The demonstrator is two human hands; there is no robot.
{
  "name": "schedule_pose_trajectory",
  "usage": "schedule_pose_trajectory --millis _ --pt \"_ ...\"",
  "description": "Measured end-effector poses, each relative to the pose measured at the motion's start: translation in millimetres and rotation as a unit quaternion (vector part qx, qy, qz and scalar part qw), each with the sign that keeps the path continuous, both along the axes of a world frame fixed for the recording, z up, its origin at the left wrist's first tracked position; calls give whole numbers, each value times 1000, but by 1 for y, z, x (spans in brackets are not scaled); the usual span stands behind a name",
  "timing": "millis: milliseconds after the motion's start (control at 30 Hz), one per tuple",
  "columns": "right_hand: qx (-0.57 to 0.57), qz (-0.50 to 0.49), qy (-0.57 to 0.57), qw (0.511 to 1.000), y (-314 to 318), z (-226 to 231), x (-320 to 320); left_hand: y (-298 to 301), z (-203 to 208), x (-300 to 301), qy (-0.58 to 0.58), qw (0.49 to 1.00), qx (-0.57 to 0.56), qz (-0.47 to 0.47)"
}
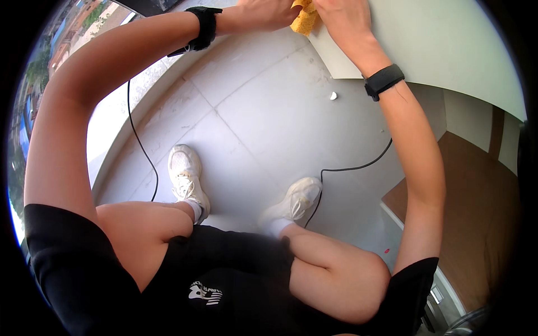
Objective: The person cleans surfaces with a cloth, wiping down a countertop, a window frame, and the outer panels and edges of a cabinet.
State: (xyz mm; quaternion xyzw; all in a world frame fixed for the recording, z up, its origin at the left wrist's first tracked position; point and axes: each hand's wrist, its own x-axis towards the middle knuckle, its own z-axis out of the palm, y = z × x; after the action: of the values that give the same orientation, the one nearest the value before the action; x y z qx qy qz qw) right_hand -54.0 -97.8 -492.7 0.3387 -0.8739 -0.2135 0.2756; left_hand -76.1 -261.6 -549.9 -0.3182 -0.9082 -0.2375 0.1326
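At the top edge, a crumpled yellow cloth (304,20) with a pitted, sponge-like surface hangs between my two hands. My left hand (268,13) comes in from the left, its fingers closed on the cloth's left side. From the other side my right hand (346,21) grips the cloth, though its fingers are partly cut off by the picture's edge. Beside and beneath my right hand is the corner of a pale, smooth panel (448,47). A black band sits on each of my wrists.
Grey floor tiles (246,123) lie below, with a small white scrap (334,96) on them. One black cable (137,131) runs at the left, another (358,167) near my right shoe. A brown board (465,190) stands at right; a window (61,42) is at upper left.
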Motion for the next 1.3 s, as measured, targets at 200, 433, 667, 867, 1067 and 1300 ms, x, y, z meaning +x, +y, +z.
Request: schedule_pose_trajectory --millis 200,433,667,867,1067,1300 --pt "-22 16 -4 1000 6 -1 0 18 -27 1 -147 988 -52 4" --pt "-4 10 -53 999 16 7 20 51 -37 -1 -252 959 -123 28" --pt "13 -66 -116 991 49 6 68 78 -20 22 -319 940 -116 -37" --pt "-12 -59 -118 991 49 27 88 108 -31 53 -369 913 -15 -170" --pt "-47 -40 -131 989 43 9 85 115 -53 68 -385 906 21 -176" --pt "-70 -13 -117 991 53 -3 67 77 -24 10 -322 941 -100 8"
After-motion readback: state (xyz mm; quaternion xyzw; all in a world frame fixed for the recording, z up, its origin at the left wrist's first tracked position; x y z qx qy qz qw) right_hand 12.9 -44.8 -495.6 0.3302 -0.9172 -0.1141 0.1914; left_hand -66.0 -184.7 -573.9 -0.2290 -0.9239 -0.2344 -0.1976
